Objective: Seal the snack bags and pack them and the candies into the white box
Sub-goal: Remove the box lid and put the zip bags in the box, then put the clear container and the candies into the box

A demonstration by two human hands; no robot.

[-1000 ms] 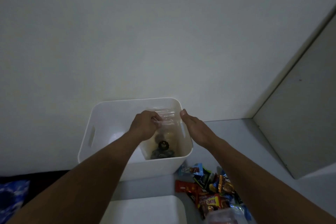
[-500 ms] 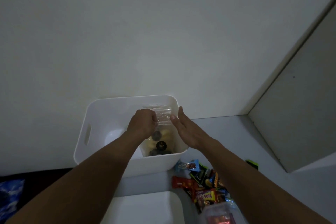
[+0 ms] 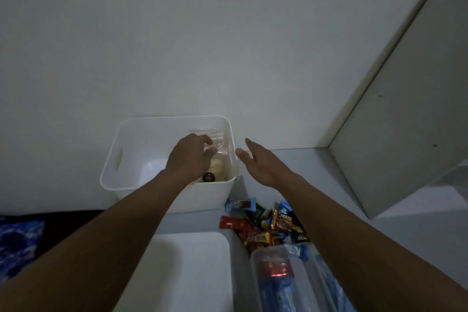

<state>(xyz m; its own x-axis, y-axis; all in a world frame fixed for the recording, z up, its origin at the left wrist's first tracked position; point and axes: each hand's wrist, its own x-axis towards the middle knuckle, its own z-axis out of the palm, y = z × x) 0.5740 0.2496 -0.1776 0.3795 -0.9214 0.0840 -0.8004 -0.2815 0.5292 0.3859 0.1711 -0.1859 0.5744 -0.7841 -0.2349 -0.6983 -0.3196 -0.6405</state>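
The white box (image 3: 131, 139) stands against the wall. Inside it, at the right side, a clear snack bag (image 3: 218, 145) stands upright with pale and dark snacks at its bottom. My left hand (image 3: 190, 158) is inside the box and pinches the bag's upper edge. Just right of the box rim, my right hand (image 3: 260, 159) hovers with straight fingers and holds nothing. A pile of wrapped candies (image 3: 263, 225) lies on the table in front of the box, under my right forearm.
A white lid (image 3: 182, 271) lies at the near edge. A clear bag with a red and blue pack (image 3: 278, 281) lies near the candies. A white cabinet panel (image 3: 405, 109) stands at the right. A blue patterned cloth (image 3: 17, 240) shows at the far left.
My right hand let go of the bag's top and drew back to the right, outside the box. My left hand keeps its hold on the bag inside the box.
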